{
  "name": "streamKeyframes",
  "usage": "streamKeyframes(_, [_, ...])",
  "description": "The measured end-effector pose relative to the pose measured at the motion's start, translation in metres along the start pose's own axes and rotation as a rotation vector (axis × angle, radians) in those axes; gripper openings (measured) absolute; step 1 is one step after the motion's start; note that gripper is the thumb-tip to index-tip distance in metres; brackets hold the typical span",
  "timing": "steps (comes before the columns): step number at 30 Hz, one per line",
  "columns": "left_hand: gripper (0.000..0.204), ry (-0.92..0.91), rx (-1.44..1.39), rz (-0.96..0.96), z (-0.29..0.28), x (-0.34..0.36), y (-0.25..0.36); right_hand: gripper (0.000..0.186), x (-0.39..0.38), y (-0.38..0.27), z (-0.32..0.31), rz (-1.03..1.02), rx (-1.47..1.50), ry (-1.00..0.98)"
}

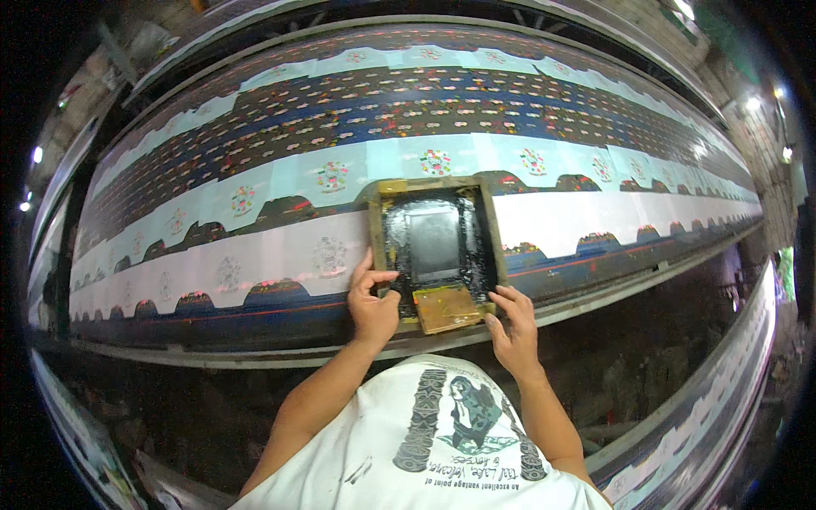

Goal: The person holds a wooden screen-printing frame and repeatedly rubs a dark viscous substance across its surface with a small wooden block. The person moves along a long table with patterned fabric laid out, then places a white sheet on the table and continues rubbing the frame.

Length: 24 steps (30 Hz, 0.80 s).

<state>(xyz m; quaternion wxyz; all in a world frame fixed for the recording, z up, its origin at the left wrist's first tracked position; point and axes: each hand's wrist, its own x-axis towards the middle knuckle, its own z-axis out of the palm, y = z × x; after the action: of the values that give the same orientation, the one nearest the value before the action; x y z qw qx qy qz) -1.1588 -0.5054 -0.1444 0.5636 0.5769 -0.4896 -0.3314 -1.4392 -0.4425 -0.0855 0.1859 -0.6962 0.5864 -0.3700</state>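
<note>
Your left hand (374,308) and right hand (513,327) are pinching opposite sides of the frame (491,231), likely steadying it, block (448,308) resting between them

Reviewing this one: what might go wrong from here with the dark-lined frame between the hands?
The frame could tilt or slip, as the left fingers and right fingers are only toward its near end.
The tan block at that end might slide.
If the glossy black inside is wet, it may smear the pale strip.
</note>
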Motion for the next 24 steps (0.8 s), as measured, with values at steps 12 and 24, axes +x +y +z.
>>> streamKeyframes(12, [0.035,-0.015,-0.018,-0.077,0.041,-0.008,0.002,0.053,0.044,-0.014,-0.021,-0.486,-0.181,-0.383])
streamKeyframes(24, [0.035,-0.030,0.013,-0.131,0.044,-0.008,-0.001,0.050,0.178,-0.008,-0.025,-0.404,-0.234,-0.840])
